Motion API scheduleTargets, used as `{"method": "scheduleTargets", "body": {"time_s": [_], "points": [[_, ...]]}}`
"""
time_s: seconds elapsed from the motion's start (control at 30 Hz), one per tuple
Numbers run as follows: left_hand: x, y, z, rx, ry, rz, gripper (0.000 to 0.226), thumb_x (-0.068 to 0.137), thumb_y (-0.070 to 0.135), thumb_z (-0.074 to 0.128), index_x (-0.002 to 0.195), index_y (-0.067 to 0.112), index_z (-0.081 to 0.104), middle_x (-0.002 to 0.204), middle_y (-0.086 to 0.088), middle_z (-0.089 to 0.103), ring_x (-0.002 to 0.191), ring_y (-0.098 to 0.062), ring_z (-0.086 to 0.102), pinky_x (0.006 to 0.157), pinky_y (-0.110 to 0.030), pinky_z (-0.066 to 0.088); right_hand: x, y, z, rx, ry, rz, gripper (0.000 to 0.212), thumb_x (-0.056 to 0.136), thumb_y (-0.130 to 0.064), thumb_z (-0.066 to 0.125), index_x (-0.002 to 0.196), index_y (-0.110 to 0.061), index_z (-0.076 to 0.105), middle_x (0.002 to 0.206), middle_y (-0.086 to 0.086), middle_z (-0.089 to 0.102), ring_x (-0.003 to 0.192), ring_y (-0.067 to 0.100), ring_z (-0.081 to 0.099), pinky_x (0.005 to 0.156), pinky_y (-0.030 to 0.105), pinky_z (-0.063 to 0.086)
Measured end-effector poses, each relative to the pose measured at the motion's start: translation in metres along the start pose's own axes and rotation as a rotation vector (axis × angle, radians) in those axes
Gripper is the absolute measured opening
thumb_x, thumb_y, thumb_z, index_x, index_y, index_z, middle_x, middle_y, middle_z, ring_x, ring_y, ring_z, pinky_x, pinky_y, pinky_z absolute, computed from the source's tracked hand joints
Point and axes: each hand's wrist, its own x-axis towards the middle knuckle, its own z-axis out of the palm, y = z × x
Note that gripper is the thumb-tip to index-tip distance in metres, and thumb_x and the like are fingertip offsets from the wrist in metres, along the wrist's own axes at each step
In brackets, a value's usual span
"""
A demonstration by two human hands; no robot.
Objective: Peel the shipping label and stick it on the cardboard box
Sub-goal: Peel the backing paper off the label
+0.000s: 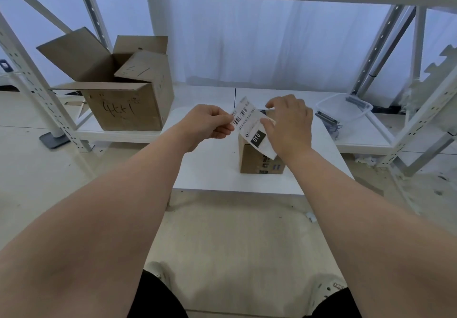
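Observation:
A white shipping label [249,123] with a barcode and a black "010" patch is held in the air above a small cardboard box [257,160]. My left hand [210,123] pinches the label's left edge. My right hand [289,125] grips its right side with the thumb on the printed face and the fingers spread above. The small box stands on a low white table [210,169], partly hidden behind the label and my right wrist.
A large open cardboard box [128,87] with handwriting sits on the white shelf at the left. A clear plastic tub [346,107] rests on the shelf at the right. White metal rack posts [32,78] frame both sides.

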Motion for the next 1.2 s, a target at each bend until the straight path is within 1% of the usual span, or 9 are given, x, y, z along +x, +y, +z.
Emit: {"method": "scheduleTargets", "body": {"time_s": [0.07,0.1,0.17,0.23,0.37,0.5,0.63,0.87,1.2], "points": [[0.002,0.001,0.003,0.032,0.095,0.045,0.011,0.089,0.016,0.064,0.080,0.010,0.062,0.076,-0.003,0.066,0.062,-0.008,0.061,0.058,-0.014,0.052,0.004,-0.006,-0.001,-0.003,-0.031,-0.089,0.021,0.092,-0.030,0.056,0.107,-0.019,0.064,0.113,0.003,0.060,0.109,0.024,0.052,0.094,0.036,0.032],[0.002,0.002,0.005,0.052,0.123,0.071,0.012,0.088,0.017,0.066,0.079,0.010,0.062,0.074,-0.002,0.065,0.060,-0.007,0.060,0.058,-0.014,0.052,0.006,-0.011,-0.001,0.115,-0.101,-0.081,0.018,0.091,-0.031,0.056,0.101,-0.019,0.066,0.107,0.001,0.064,0.103,0.022,0.057,0.092,0.036,0.039],[0.003,0.004,0.009,0.074,0.127,0.110,0.014,0.085,0.020,0.070,0.078,0.010,0.063,0.071,0.001,0.063,0.059,-0.005,0.059,0.060,-0.014,0.051,0.006,-0.020,-0.002,0.506,-0.263,0.029,0.012,0.090,-0.026,0.061,0.094,-0.018,0.069,0.096,0.001,0.070,0.093,0.020,0.065,0.088,0.039,0.051],[0.002,0.007,0.013,0.043,0.098,0.127,0.011,0.085,0.018,0.070,0.079,0.009,0.066,0.071,0.001,0.064,0.060,-0.003,0.060,0.063,-0.013,0.052,0.005,-0.024,-0.003,0.782,-0.327,0.142,0.012,0.089,-0.017,0.063,0.097,-0.011,0.070,0.092,0.007,0.072,0.088,0.024,0.069,0.087,0.041,0.056],[0.001,0.007,0.014,-0.017,0.050,0.113,0.008,0.088,0.014,0.066,0.087,0.007,0.070,0.078,-0.004,0.068,0.068,-0.007,0.064,0.073,-0.019,0.056,0.005,-0.020,-0.007,1.014,-0.307,0.266,0.024,0.087,-0.013,0.067,0.109,-0.004,0.066,0.097,0.017,0.071,0.086,0.025,0.071,0.082,0.034,0.059],[-0.001,0.007,0.012,-0.004,0.003,0.092,0.009,0.090,0.013,0.064,0.092,0.007,0.070,0.083,-0.005,0.070,0.073,-0.009,0.066,0.079,-0.021,0.056,0.006,-0.018,-0.011,1.052,-0.303,0.292,0.019,0.086,-0.013,0.069,0.103,-0.006,0.069,0.093,0.016,0.073,0.080,0.022,0.072,0.076,0.031,0.060],[-0.003,0.006,0.012,0.047,-0.040,0.085,0.008,0.090,0.015,0.062,0.087,0.010,0.068,0.085,-0.004,0.069,0.079,-0.011,0.063,0.081,-0.023,0.053,0.005,-0.020,-0.010,1.062,-0.320,0.319,0.018,0.086,-0.010,0.068,0.101,-0.002,0.070,0.094,0.016,0.073,0.082,0.023,0.072,0.074,0.029,0.060],[-0.005,0.007,0.012,0.067,-0.023,0.078,0.007,0.088,0.011,0.064,0.084,0.007,0.068,0.100,-0.020,0.069,0.090,-0.020,0.064,0.093,-0.032,0.053,0.002,-0.022,-0.013,1.108,-0.386,0.359,0.012,0.086,-0.007,0.067,0.096,0.000,0.070,0.085,0.009,0.073,0.070,0.013,0.073,0.070,0.025,0.060],[-0.007,0.006,0.010,0.075,-0.034,0.071,0.013,0.090,0.011,0.060,0.093,0.006,0.071,0.101,-0.018,0.071,0.093,-0.022,0.066,0.093,-0.032,0.054,-0.002,-0.024,-0.015,1.145,-0.409,0.385,0.005,0.086,-0.006,0.065,0.088,-0.005,0.070,0.080,0.004,0.072,0.066,0.009,0.072,0.065,0.020,0.059]]}}
